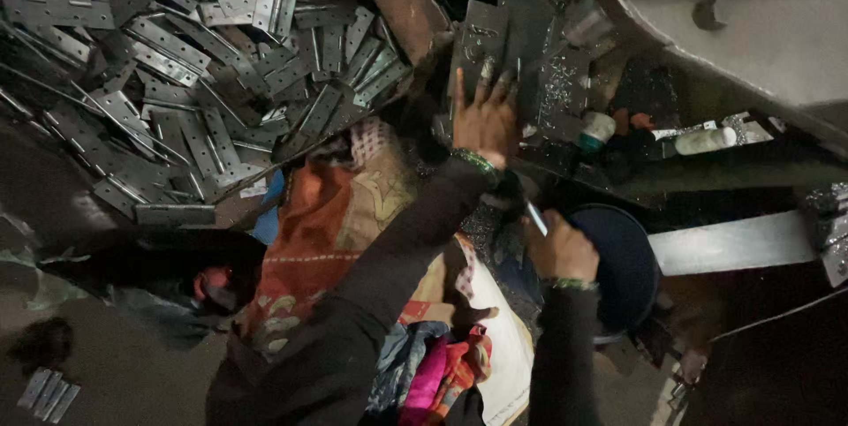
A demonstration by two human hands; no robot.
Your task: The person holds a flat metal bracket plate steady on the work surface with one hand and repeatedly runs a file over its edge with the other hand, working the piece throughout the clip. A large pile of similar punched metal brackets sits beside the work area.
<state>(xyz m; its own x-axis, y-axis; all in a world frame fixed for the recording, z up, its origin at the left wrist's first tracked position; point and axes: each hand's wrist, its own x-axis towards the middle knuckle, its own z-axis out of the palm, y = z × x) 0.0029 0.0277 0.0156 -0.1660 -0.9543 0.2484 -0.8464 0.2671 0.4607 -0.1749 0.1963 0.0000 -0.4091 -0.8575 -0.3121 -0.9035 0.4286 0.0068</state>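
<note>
Nearest the camera, the right hand (563, 249) is curled shut around a thin pale rod (536, 217) that sticks up and leftward out of the fist, toward the other hand. Just to its right, almost touching the knuckles, sits a dark round container (623, 263); below and to the left of it lies bright patterned cloth (336, 232) over the lap.

Further out, the left hand (484, 117) reaches forward with its fingers (458, 86) spread and laid flat on a dark metal plate (481, 42). The plate lies directly under and beyond the fingertips, its long axis running roughly away from the wrist, upright in the picture. This hand is clearly the nearer of the two to the plate; the right one stays well apart, back and to the right. Whether the fingers press down or merely rest on the metal cannot be told.

To the right of the left hand, on the grimy machine bed (618, 161), stand a small white-capped bottle (597, 130) and a pale tube (704, 140) lying on its side. Far to the left of the hand a big heap of grey steel hinges (177, 82) spreads across the floor, and another person's forearm (411, 15) comes down just left of the plate.
</note>
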